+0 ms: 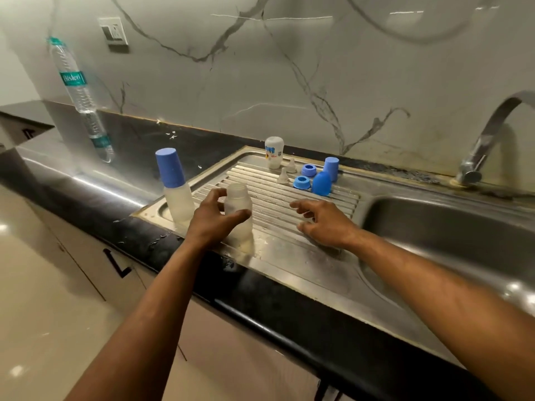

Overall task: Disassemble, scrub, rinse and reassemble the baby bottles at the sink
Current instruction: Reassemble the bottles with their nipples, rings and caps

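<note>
Blue caps [331, 168], frosted clear bottles [238, 211], black counter [275, 296], grey-veined white marble wall [289, 68]

water bottle [75, 87] teal label reads "Bisleri", small white bottle [273, 152] print unreadable

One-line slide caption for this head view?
Left hand holds an open bottle on the drainboard; right hand hovers open beside it.

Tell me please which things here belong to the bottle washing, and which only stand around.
Job: open bottle in the left hand; capped bottle; inverted bottle; two nipples; two blue rings; two blue caps; drainboard; tap.

Just there: water bottle; wall switch; right hand, holding nothing.
</note>
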